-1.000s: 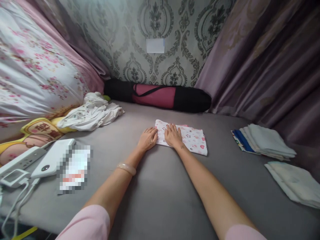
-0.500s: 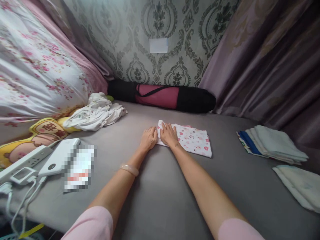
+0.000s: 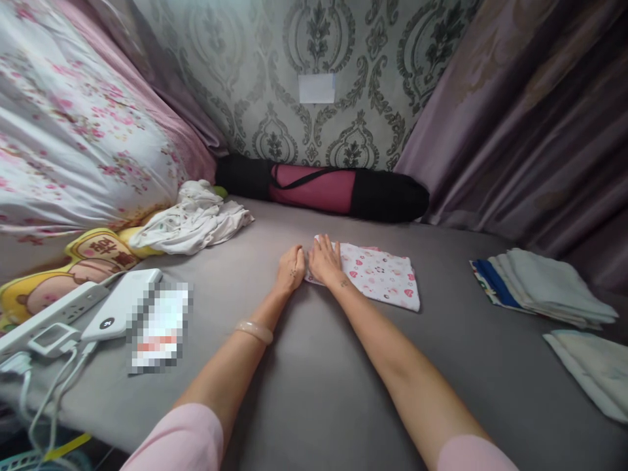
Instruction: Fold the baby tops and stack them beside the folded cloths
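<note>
A folded white cloth [image 3: 380, 271] with pink and red prints lies flat on the grey bed surface in front of me. My right hand [image 3: 324, 261] rests palm down on its left end, fingers stretched out and pointing away from me. Right against the cloth's left edge is my left hand [image 3: 291, 269], turned on its side with the fingers curled together. Its fingertips are hidden, so whether it pinches the edge does not show. A pale bangle [image 3: 254, 331] circles my left wrist.
A black and dark red long bag [image 3: 314, 190] lies along the wall. To the right are a stack of folded cloths [image 3: 544, 284] and another folded cloth [image 3: 589, 366]. Leftward are a crumpled white cloth [image 3: 196, 219], a yellow cushion [image 3: 98, 252], a power strip [image 3: 53, 314] and a white power bank [image 3: 122, 307].
My left hand has turned from lying flatter onto its side, its fingers curling in. My right hand has shifted slightly left on the cloth, its fingers closer together. The view has moved a little.
</note>
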Demonstrator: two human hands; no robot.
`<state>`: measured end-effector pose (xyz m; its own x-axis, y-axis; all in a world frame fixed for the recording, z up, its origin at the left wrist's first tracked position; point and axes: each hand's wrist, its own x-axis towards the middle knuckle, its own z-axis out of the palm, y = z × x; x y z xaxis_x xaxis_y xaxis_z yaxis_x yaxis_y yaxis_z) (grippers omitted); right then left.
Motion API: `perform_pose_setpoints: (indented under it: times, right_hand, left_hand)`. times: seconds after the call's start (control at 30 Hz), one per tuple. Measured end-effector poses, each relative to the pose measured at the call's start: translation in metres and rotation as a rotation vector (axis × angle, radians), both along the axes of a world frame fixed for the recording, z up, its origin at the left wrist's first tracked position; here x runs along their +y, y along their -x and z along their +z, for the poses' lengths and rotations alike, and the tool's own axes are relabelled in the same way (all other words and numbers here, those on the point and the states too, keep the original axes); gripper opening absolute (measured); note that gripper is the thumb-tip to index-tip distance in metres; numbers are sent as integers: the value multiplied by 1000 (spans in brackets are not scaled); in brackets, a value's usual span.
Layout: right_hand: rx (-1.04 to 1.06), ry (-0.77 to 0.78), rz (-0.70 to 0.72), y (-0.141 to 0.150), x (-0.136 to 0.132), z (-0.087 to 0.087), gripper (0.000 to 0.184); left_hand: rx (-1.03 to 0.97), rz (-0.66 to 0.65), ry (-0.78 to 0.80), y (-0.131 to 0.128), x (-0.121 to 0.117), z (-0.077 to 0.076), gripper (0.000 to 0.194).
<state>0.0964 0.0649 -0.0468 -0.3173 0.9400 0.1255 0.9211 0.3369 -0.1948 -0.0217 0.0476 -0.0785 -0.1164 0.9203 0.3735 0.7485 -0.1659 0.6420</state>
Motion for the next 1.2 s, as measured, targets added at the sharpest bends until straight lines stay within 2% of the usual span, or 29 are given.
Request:
perform_pose_setpoints:
  times: [0.17, 0.3, 0.4, 0.53, 0.63, 0.8, 0.9, 1.03, 1.1, 1.2]
  right_hand:
    - [-33, 44, 26, 12, -12, -12, 56]
    - [-13, 42, 50, 8, -13, -16, 56]
    - [83, 63, 71, 3, -9, -14, 57]
    - [272, 28, 55, -13, -5, -8, 53]
    - [267, -16, 35, -43, -10, -6, 52]
    - [96, -50, -127, -116, -31, -7, 51]
    - [13, -94, -256, -158, -42, -8, 52]
    - [46, -70, -528, -196, -54, -5, 47]
    - [75, -23, -663, -204, -58, -2, 42]
    - [101, 10, -764, -205, -62, 3, 41]
  left_hand:
    - [-51, 30, 3, 2, 0, 0, 46]
    - [28, -46, -36, 1, -1, -1, 47]
    - [96, -105, -65, 1, -2, -2, 47]
    - [188, -167, -82, -1, -5, -1, 44]
    - [268, -231, -104, -4, -9, 1, 41]
    - [367, -351, -123, -5, -13, 1, 40]
    - [397, -365, -116, -4, -11, 0, 41]
    - [433, -279, -97, -6, -12, 0, 45]
    - [462, -202, -73, -7, -14, 1, 47]
    - [483, -86, -12, -9, -16, 4, 46]
